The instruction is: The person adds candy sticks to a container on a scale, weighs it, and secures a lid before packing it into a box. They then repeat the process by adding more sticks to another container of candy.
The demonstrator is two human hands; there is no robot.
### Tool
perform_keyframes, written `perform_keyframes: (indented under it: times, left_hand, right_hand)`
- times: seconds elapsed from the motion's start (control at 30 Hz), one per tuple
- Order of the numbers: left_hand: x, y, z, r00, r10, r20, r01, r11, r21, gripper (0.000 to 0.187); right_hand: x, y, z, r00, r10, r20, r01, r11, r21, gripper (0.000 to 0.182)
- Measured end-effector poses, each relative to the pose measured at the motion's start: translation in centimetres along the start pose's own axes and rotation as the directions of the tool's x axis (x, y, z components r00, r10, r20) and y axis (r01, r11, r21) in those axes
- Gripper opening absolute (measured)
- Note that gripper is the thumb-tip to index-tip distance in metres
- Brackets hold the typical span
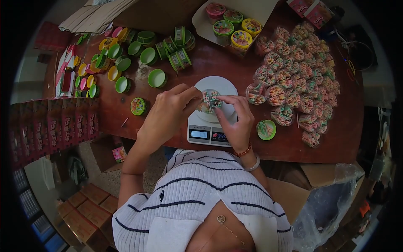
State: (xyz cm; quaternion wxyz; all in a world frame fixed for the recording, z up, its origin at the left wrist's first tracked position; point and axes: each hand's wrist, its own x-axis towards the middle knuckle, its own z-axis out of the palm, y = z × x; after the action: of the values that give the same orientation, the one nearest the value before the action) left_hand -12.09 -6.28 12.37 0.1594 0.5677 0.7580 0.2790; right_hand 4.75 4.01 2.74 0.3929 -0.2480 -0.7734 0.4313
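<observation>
A clear cup of small pastel-coloured sticks [210,101] is over the round white plate of a kitchen scale [201,133], whose display is lit but unreadable. My left hand [174,109] has its fingertips pressed together at the cup's left edge. On the opposite side, my right hand [238,119] grips the cup between thumb and forefinger. The hands partly cover the cup and the plate. Right of the scale lies a green tub with a few pale sticks [266,129]. A closed green tub with a printed lid [138,106] sits to the left.
Many clear stick-filled cups [294,80] crowd the table's right side. Green, yellow and pink tubs [123,63] spread over the left. An open carton [273,8] at the back holds lidded tubs [242,39]. Pink packages [54,126] line the left edge.
</observation>
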Motion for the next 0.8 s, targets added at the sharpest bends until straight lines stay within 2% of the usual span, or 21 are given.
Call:
perform_keyframes:
  times: [0.43,0.53,0.63,0.8]
  left_hand:
    - [-0.3,0.6,0.5,0.998,-0.056,-0.041,0.056,0.998,0.008,0.015]
    - [-0.1,0.6,0.9,0.997,-0.076,-0.027,0.076,0.997,0.001,0.014]
    - [0.0,0.3,1.6,0.999,-0.047,-0.021,0.048,0.996,0.069,0.015]
    - [-0.3,0.6,1.5,0.99,-0.12,0.077,0.123,0.992,-0.038,0.023]
  right_hand:
    - [-0.1,0.3,-0.1,1.0,0.003,-0.012,-0.003,1.0,0.016,0.027]
    - [-0.1,0.4,-0.1,1.0,-0.005,-0.009,0.005,1.0,0.021,0.027]
    - [-0.1,0.5,0.0,1.0,-0.005,0.0,0.005,1.0,0.03,0.027]
    - [-0.2,0.6,0.0,1.0,-0.006,0.014,0.006,1.0,0.023,0.029]
